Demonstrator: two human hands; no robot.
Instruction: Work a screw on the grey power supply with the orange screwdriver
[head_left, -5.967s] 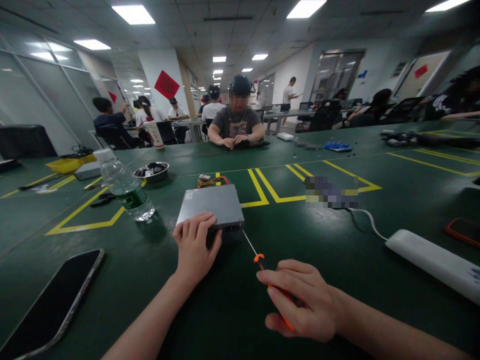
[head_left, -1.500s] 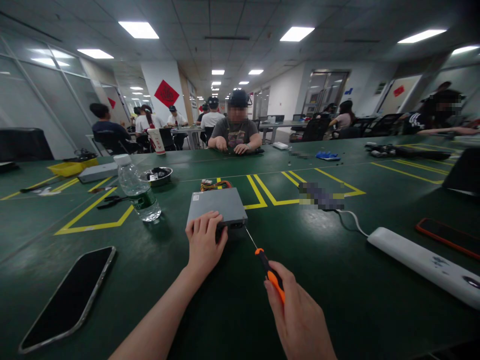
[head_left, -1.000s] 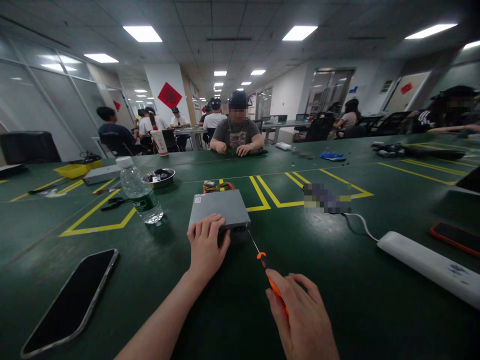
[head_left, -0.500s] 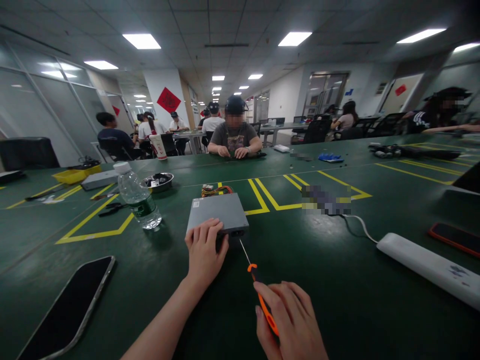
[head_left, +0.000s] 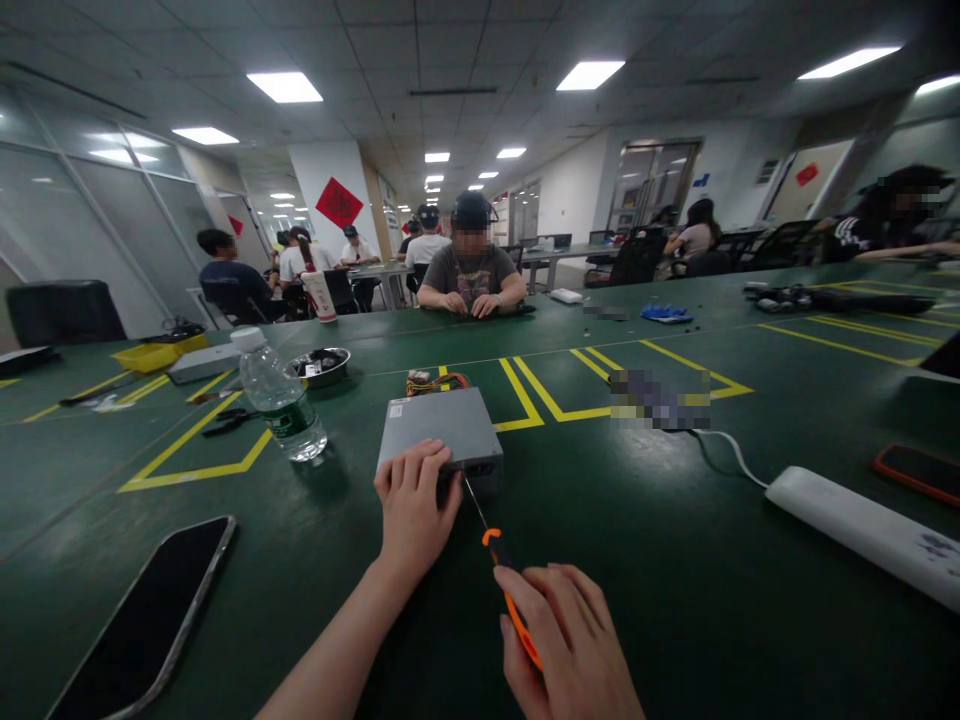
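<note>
A grey metal computer power supply (head_left: 439, 415) lies on the green table, its socket side toward me and a bundle of coloured cables (head_left: 439, 382) behind it. My left hand (head_left: 415, 500) grips its near left part, fingers on the top and thumb at the front side. In my right hand (head_left: 570, 640) is a screwdriver (head_left: 495, 548) with an orange and black handle. Its thin shaft points up and left, and the tip is at the power supply's front side, close to my left thumb. Whether the tip sits in a screw I cannot tell.
To the left stand a water bottle (head_left: 281, 400) and a metal bowl (head_left: 321, 368) of small parts. A phone (head_left: 146, 620) lies at the near left. On the right is a white power strip (head_left: 862, 535) with its cord. Across the table sits a person (head_left: 472, 275).
The screwdriver and my right hand have moved left, bringing the tip from the socket's underside to beside my left thumb. The power supply's front side now shows more.
</note>
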